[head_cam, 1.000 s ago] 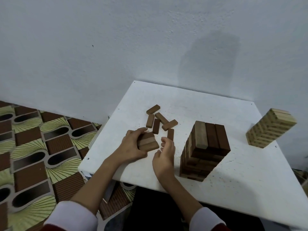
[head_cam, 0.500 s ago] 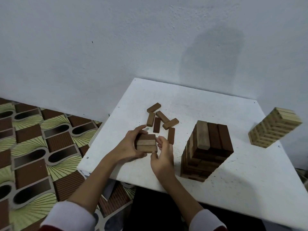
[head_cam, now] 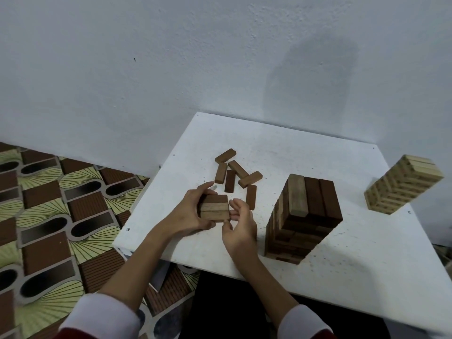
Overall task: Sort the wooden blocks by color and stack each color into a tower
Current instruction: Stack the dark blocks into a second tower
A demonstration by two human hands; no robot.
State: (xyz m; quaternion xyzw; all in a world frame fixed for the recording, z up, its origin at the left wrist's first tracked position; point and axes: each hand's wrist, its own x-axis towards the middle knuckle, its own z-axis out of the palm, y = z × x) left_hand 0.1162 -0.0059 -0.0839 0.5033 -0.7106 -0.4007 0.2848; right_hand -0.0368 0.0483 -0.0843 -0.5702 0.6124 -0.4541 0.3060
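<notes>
My left hand grips a set of three brown blocks held side by side just above the white table. The fingertips of my right hand touch the right ends of those blocks. Several loose brown blocks lie scattered behind my hands. A tall brown tower stands to the right of my hands, its top layer one lighter and two darker blocks. A pale wood tower stands at the table's far right edge.
A grey-white wall rises right behind the table. A patterned brown and green floor spreads to the left, below the table's left edge. The table's near edge runs just under my wrists.
The three blocks in my left hand have turned level and squared up. My right hand moved in from beside them and now touches their ends.
</notes>
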